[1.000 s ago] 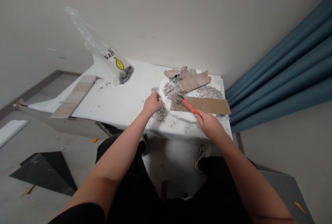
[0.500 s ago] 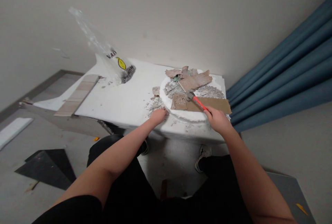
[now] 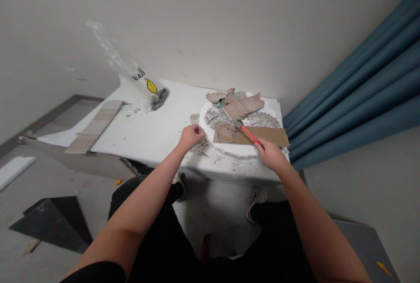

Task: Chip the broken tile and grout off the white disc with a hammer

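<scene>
My right hand (image 3: 271, 155) is wrapped round the red handle of a hammer (image 3: 249, 134). The hammer's metal head rests at a brown strip (image 3: 274, 135), beside a rough, broken grey-brown piece (image 3: 224, 133) at the strip's left end. Both lie on a round white slab (image 3: 236, 151), which also carries crushed grey rubble (image 3: 262, 120) and torn brownish flakes (image 3: 244, 106). To the left of the slab, my left hand (image 3: 191, 137) hovers over scattered grey crumbs (image 3: 201, 147) with its fingers curled together. Whatever they may pinch is hidden.
A white-covered table (image 3: 147, 138) stands against the wall. On it are a clear plastic bag (image 3: 131, 73) with grey material inside and a wood-look plank (image 3: 98, 127). Blue curtains (image 3: 354, 86) hang at the right. Black sheets (image 3: 52, 221) lie on the floor.
My left hand has lifted slightly up and left from the crumbs by the slab's edge, fingers curled. The hammer stays in my right hand, its head lower against the strip.
</scene>
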`<state>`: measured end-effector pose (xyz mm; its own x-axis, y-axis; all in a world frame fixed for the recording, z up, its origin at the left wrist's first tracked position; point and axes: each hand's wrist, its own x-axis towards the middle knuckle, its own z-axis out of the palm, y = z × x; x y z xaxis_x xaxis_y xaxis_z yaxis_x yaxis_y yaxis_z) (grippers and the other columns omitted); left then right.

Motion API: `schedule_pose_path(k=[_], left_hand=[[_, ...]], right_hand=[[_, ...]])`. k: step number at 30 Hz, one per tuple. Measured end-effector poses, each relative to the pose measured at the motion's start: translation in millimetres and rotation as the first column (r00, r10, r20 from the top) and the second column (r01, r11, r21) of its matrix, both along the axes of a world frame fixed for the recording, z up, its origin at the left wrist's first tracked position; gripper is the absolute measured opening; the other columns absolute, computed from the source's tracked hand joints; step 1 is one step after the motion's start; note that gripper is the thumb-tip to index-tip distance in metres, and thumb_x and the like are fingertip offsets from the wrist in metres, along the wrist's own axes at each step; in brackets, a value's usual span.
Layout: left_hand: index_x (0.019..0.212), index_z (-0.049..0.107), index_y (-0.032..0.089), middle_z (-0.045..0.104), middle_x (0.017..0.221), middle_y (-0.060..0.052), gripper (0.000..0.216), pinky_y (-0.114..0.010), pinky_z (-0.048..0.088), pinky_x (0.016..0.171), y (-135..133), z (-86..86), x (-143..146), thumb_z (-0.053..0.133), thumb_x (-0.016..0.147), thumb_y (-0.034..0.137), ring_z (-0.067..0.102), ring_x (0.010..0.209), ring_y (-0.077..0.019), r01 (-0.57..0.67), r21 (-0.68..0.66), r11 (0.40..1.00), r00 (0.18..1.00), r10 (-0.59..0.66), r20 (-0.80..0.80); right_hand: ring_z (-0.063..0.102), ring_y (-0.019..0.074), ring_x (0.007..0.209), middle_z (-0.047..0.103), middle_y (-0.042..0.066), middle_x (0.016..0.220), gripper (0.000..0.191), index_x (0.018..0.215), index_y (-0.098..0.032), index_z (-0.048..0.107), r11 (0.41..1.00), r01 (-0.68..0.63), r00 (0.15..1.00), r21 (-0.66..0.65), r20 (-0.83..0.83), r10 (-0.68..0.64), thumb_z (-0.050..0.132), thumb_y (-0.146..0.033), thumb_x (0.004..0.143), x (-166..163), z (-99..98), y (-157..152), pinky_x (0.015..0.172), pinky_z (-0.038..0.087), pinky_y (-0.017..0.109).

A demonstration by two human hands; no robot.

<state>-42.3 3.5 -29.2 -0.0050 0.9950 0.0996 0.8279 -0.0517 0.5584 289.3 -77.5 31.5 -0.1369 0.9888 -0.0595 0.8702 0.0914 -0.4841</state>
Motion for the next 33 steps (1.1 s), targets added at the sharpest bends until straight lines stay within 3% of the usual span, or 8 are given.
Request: schedule_pose_path(k=[4,9,16,33], left_hand=[[0.087,0.073,0.017,0.072,0.076,-0.004,0.020,-0.028,0.049,0.071,2,6.7,17,0.064,0.080,0.033,0.062,0.070,-0.0169,0.131,0.106,0.986,0.952,-0.155,0.265],[0.084,0.072,0.018,0.073,0.083,-0.004,0.022,-0.028,0.051,0.074,-1,7.9,43,0.063,0.085,0.037,0.065,0.075,-0.0161,0.247,0.166,0.955,0.896,-0.290,0.336],[0.082,0.070,0.018,0.073,0.076,-0.002,0.016,-0.027,0.050,0.073,-2,5.9,51,0.064,0.084,0.033,0.064,0.070,-0.0148,0.267,0.122,0.956,0.904,-0.293,0.313],[0.086,0.068,0.018,0.072,0.080,-0.003,0.020,-0.029,0.049,0.073,-4,3.1,54,0.060,0.089,0.036,0.064,0.073,-0.0174,0.255,0.101,0.962,0.940,-0.271,0.207]], right_hand=[[0.066,0.0292,0.109,0.072,0.012,0.120,0.042,0.132,-0.021,0.065,1.000,0.004,1.000,-0.016,0.006,-0.004,0.041,-0.037,0.102,0,-1.0,1,0.088,0.047,0.034],[0.065,0.0287,0.112,0.072,0.012,0.123,0.042,0.132,-0.020,0.064,1.000,-0.007,1.000,-0.010,-0.008,0.007,0.040,-0.036,0.102,1,-1.7,1,0.092,0.047,0.034],[0.065,0.0293,0.112,0.071,0.011,0.125,0.041,0.133,-0.021,0.064,1.000,-0.004,1.000,-0.026,0.001,0.004,0.042,-0.034,0.101,3,-2.5,2,0.093,0.046,0.035],[0.065,0.0287,0.110,0.070,0.013,0.125,0.042,0.133,-0.020,0.064,1.000,-0.017,1.000,-0.022,0.007,0.017,0.041,-0.034,0.101,1,0.4,1,0.089,0.048,0.034]])
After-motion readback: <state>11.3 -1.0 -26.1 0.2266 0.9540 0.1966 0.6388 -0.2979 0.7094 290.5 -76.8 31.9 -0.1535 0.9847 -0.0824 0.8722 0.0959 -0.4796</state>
